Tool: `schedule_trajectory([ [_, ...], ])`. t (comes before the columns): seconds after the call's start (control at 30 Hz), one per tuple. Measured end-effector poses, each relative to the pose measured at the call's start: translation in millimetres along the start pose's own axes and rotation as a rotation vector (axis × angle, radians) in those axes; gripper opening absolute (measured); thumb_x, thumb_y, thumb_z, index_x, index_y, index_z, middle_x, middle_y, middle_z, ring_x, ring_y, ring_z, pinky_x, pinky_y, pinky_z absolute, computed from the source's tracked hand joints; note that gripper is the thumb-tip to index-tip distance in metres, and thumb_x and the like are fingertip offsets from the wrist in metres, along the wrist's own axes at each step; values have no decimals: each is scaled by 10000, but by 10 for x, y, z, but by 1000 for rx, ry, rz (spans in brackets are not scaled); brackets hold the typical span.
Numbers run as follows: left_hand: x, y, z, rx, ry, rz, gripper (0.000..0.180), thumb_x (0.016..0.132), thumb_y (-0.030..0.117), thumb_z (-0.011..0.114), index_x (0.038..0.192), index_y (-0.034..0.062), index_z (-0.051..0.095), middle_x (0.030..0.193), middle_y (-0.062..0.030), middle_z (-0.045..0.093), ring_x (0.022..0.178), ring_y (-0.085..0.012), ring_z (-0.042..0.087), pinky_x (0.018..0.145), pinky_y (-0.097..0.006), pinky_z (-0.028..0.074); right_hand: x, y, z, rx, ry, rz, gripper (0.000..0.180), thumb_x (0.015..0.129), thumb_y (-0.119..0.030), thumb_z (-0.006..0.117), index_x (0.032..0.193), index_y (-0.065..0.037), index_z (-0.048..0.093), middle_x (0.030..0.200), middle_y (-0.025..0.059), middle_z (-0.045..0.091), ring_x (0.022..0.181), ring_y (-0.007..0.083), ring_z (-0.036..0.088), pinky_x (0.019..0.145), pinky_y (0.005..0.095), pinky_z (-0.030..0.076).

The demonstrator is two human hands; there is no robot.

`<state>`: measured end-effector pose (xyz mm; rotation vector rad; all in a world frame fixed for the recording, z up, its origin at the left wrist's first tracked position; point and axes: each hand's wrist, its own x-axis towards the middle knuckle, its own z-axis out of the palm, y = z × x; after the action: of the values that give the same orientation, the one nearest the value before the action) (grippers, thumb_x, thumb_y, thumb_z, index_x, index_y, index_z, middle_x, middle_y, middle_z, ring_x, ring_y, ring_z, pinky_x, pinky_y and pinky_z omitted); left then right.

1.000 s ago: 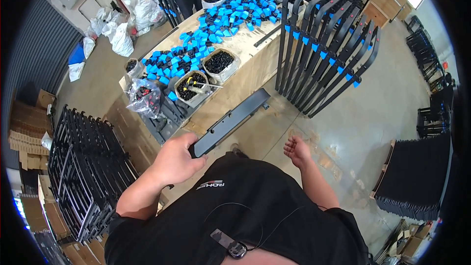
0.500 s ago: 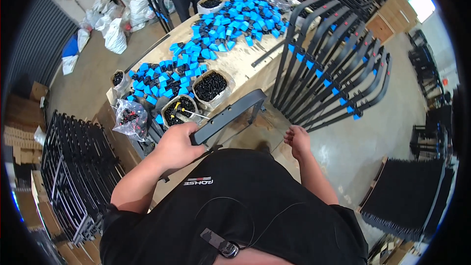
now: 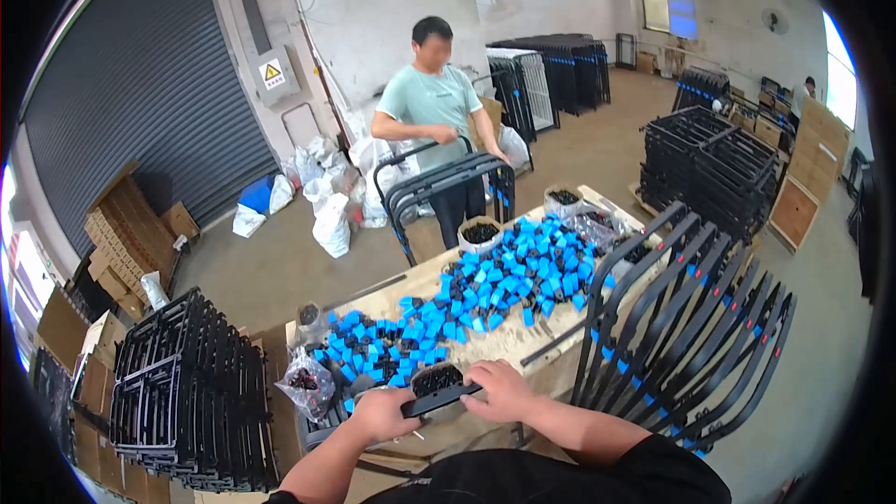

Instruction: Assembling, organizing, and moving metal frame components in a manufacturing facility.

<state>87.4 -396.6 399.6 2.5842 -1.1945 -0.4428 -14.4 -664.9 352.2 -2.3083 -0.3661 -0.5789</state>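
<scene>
A black metal tube frame (image 3: 437,401) is held level at the near edge of the workbench, in front of my body. My left hand (image 3: 383,413) is closed round the left end of its top bar. Toward the bar's other end, my right hand (image 3: 502,391) grips it with bent fingers. Just beyond the bar stands an open bag of small black parts (image 3: 436,379), partly hidden by it. Blue and black plastic caps (image 3: 509,275) lie heaped over the bench. The lower part of the frame is mostly hidden by my arms.
Leaning black frames with blue pieces (image 3: 686,317) stand close on the right. More stacked frames (image 3: 191,392) are at the left. A clear plastic bag (image 3: 308,385) lies at the bench's left end. Across the bench a co-worker (image 3: 439,112) handles bent black frames (image 3: 448,177).
The view has swung up, bringing the co-worker into sight. My right hand has come from beside the frame onto its top bar; my left still holds it.
</scene>
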Motion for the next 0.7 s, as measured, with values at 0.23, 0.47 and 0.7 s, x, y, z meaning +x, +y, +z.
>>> schedule_trajectory([
  [0.23, 131, 244, 33, 139, 327, 288, 473, 774, 251, 782, 1224, 183, 654, 961, -82, 684, 808, -311, 693, 700, -411, 567, 174, 269, -1, -1, -49, -94, 361, 804, -312, 756, 1096, -134, 641, 1042, 75, 634, 983, 315, 633, 852, 437, 485],
  [0.47, 296, 93, 22, 136, 413, 371, 449, 785, 167, 759, 1225, 186, 671, 899, -56, 652, 747, -286, 672, 640, -403, 554, 317, 325, 36, -50, -16, -103, 330, 789, -281, 778, 1049, -117, 658, 1051, 62, 661, 954, 281, 643, 834, 406, 485],
  [0.7, 289, 88, -30, 143, 268, 344, 502, 832, 181, 718, 1322, 183, 608, 935, -87, 658, 777, -304, 681, 680, -419, 558, 276, 280, 95, -67, 11, -97, 344, 789, -290, 781, 1061, -115, 663, 1067, 73, 654, 950, 296, 632, 835, 408, 481],
])
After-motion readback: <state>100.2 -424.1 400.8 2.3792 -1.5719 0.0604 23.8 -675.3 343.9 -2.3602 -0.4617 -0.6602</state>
